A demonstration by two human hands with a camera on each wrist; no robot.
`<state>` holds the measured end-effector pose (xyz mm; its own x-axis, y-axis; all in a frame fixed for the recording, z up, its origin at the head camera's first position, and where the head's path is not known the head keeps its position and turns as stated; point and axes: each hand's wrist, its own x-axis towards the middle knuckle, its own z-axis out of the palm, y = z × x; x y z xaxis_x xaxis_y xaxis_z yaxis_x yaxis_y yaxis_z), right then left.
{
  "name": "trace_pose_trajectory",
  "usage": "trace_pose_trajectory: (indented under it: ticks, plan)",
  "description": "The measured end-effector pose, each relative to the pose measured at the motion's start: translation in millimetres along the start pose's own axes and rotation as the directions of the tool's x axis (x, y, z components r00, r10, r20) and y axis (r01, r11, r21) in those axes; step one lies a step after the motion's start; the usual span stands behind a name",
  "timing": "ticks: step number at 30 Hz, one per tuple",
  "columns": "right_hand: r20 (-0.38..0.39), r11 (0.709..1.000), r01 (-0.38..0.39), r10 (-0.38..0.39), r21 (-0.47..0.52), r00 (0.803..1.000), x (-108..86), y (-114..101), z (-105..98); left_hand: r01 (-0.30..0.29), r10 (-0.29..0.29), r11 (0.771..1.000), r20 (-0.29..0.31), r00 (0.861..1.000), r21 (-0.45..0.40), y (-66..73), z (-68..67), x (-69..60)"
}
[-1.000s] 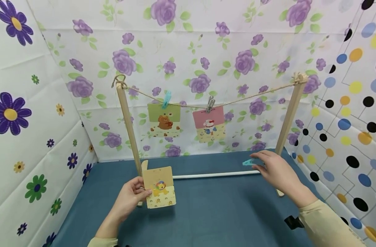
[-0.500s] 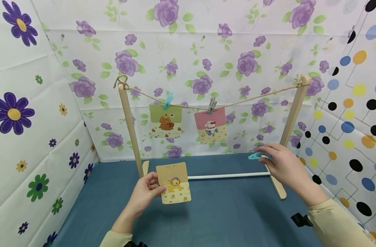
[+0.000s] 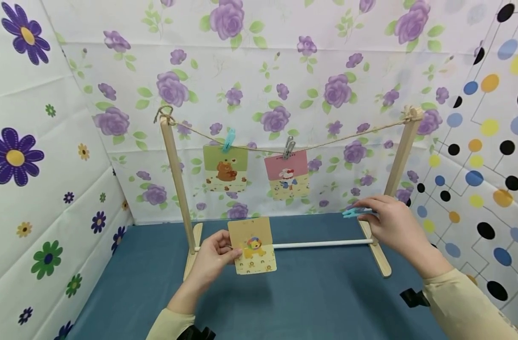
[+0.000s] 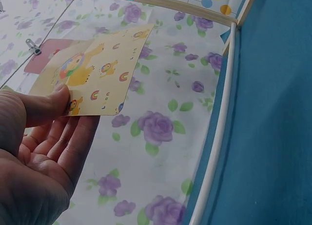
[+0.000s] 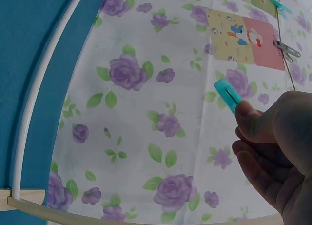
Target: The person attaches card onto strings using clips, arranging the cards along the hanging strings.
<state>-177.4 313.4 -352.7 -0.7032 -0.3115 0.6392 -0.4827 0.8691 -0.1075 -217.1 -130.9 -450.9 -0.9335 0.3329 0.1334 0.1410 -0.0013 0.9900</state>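
My left hand (image 3: 214, 257) pinches a yellow card with a lion picture (image 3: 253, 248) by its left edge, thumb in front. In the left wrist view the lion card (image 4: 97, 73) tilts away from the palm. Near the right post, my right hand (image 3: 392, 226) holds a light-blue clothespin (image 3: 351, 213) between thumb and fingers; the clothespin (image 5: 228, 94) also shows in the right wrist view. On the twine (image 3: 348, 138) hang a green bear card (image 3: 226, 167), under a blue clothespin (image 3: 229, 140), and a pink rabbit card (image 3: 287, 174), under a silver metal clip (image 3: 289, 147).
A wooden left post (image 3: 175, 179) and right post (image 3: 402, 156) carry the twine. A white rod (image 3: 323, 244) joins their feet low down. Blue cloth (image 3: 310, 293) covers the table. Patterned cloth walls (image 3: 250, 75) stand behind and at both sides.
My left hand has moved right and slightly up with the lion card, away from the left post. My right hand has shifted slightly right and up, still holding the clothespin.
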Motion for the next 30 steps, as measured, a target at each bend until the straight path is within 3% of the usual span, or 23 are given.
trace_pose_trajectory:
  ticks: [9,15,24,30]
  plan:
    - [-0.080,1.000,0.019,-0.017,0.023,0.997,6.7,3.8,-4.7,-0.079,0.079,0.997,0.002,0.997,-0.013,7.4,10.4,6.3]
    - [-0.117,0.998,0.055,-0.054,0.010,0.992,13.5,7.3,-8.4,-0.099,0.099,0.995,-0.008,0.995,-0.020,18.3,20.4,14.2]
    - [-0.106,0.999,0.035,-0.035,-0.004,0.994,15.8,12.1,-13.3,-0.106,0.106,0.993,-0.012,0.994,-0.048,29.8,42.7,27.4]
    - [-0.123,0.999,0.037,-0.039,-0.025,0.992,23.2,16.5,-19.4,-0.161,0.160,0.986,-0.020,0.987,-0.049,39.0,55.3,37.7]
